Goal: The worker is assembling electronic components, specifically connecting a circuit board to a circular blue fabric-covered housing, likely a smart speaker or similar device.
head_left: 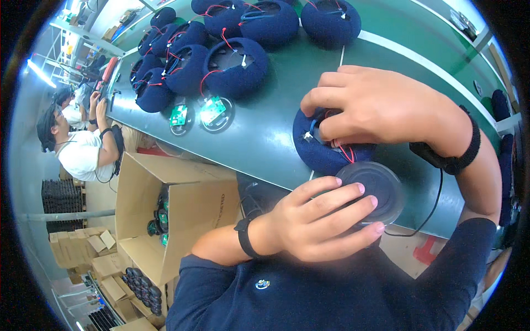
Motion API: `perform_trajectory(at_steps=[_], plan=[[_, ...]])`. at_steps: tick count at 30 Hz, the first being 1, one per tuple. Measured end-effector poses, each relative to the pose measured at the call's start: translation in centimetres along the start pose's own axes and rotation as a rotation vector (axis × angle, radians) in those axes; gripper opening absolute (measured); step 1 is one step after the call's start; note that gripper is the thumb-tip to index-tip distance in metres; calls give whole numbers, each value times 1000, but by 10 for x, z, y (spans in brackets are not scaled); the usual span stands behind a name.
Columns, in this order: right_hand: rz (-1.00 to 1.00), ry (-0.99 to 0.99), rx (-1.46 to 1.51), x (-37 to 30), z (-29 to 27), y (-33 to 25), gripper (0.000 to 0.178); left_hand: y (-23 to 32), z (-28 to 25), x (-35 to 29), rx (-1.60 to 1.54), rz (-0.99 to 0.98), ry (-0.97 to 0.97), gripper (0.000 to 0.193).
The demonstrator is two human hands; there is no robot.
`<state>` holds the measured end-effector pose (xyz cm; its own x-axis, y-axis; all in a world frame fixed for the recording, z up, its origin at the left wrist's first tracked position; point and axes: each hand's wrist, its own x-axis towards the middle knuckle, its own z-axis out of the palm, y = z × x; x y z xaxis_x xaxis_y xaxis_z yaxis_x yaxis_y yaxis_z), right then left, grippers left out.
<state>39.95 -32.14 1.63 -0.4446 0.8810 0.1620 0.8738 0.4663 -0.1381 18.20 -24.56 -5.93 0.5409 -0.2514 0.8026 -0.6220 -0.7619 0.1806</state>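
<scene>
My left hand holds a round, dark plastic disc with a clear rim at the table's near edge, its fingers spread across the top and its thumb hidden. Beyond it, a round navy fabric-covered housing rests on the green table with its opening upward. My right hand reaches into that opening with fingers bent together; what they pinch is hidden. Red wires run from under those fingers toward the disc. A small white connector shows at the opening's left side.
Several similar navy housings with red wires crowd the table's far left. Two clear discs with green circuit boards lie before them. An open cardboard box with circuit-board parts stands left of me. A black cord hangs from my right wristband. Co-workers sit further left.
</scene>
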Motion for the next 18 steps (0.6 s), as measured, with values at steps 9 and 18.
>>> perform_trajectory(at_steps=[9,18], plan=[[296,683,431,-34,50,8,24,-14,-9,-12,-179,-354,148,55],[502,958,1199,-33,60,-10,14,-29,-13,11,-629,-988,521,46]])
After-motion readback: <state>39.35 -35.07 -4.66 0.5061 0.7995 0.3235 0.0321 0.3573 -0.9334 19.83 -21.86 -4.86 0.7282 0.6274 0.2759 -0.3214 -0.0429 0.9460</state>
